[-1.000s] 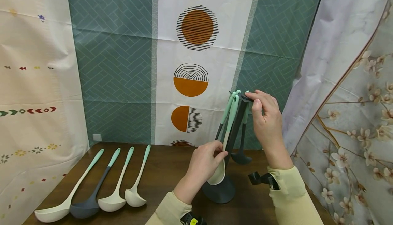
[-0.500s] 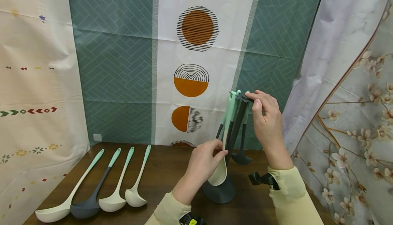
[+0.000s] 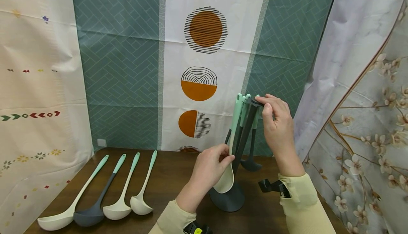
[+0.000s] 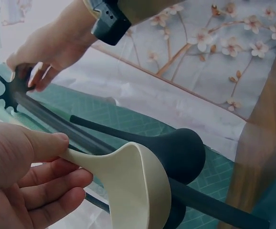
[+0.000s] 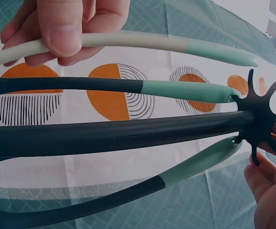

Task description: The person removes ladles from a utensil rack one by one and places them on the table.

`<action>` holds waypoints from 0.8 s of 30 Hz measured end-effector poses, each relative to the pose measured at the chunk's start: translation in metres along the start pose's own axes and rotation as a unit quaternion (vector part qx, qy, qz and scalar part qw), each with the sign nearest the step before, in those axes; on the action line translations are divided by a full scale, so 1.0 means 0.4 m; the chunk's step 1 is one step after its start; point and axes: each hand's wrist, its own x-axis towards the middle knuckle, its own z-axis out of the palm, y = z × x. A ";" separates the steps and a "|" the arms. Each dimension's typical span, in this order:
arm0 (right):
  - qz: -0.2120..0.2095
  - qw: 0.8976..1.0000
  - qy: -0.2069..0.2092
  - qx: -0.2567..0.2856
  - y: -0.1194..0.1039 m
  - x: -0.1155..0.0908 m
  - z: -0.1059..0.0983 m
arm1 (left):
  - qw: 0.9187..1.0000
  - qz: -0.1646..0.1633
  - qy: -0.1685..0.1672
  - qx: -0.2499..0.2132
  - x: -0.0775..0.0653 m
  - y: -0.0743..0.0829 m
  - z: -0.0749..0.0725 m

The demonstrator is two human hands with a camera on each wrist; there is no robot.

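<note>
Between thumb and fingers my left hand (image 3: 207, 166) pinches a cream ladle (image 3: 225, 180) low on its stem, its mint handle (image 3: 237, 115) pointing up. In the right wrist view the handle's tip (image 5: 248, 61) is apart from the hooks of the dark utensil stand (image 5: 176, 131). My right hand (image 3: 278, 126) grips the edge of the stand's hooked top (image 4: 15, 90). Dark utensils with mint handles hang from the hooks, among them a dark ladle (image 3: 251, 163) on the far right side. The stand's round base (image 3: 227, 200) rests on the table.
Several ladles lie side by side at the left of the brown table (image 3: 178, 177): a large cream ladle (image 3: 60, 220), a dark grey ladle (image 3: 89, 216) and smaller cream ones (image 3: 117, 211). Patterned cloths hang behind, with a floral curtain (image 3: 366, 163) at the right.
The cream ladle's handle top has come off the stand's hooks, moving left and slightly up with my left hand. My right hand has stayed on the stand's top.
</note>
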 end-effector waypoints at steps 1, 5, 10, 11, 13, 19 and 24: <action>0.000 1.000 0.000 0.001 0.001 0.000 -0.001 | 1.000 -0.001 0.000 0.000 0.000 0.001 -0.003; 0.004 1.000 0.001 0.001 0.003 -0.001 -0.003 | 1.000 0.003 0.001 0.002 0.001 0.004 -0.011; 0.004 1.000 0.000 0.003 0.002 -0.001 -0.004 | 1.000 0.007 0.003 0.010 0.001 0.007 -0.019; 0.003 1.000 -0.001 0.003 0.001 -0.001 -0.004 | 1.000 0.007 0.002 0.011 0.001 0.008 -0.020; 0.000 1.000 0.000 0.005 0.000 0.000 -0.003 | 1.000 0.004 0.001 0.015 0.000 0.010 -0.023; -0.006 1.000 0.004 0.006 0.001 0.002 -0.001 | 1.000 -0.003 -0.002 0.016 -0.004 0.016 -0.030; -0.004 1.000 0.002 0.004 0.003 0.002 0.000 | 1.000 -0.004 0.002 0.014 -0.011 0.018 -0.036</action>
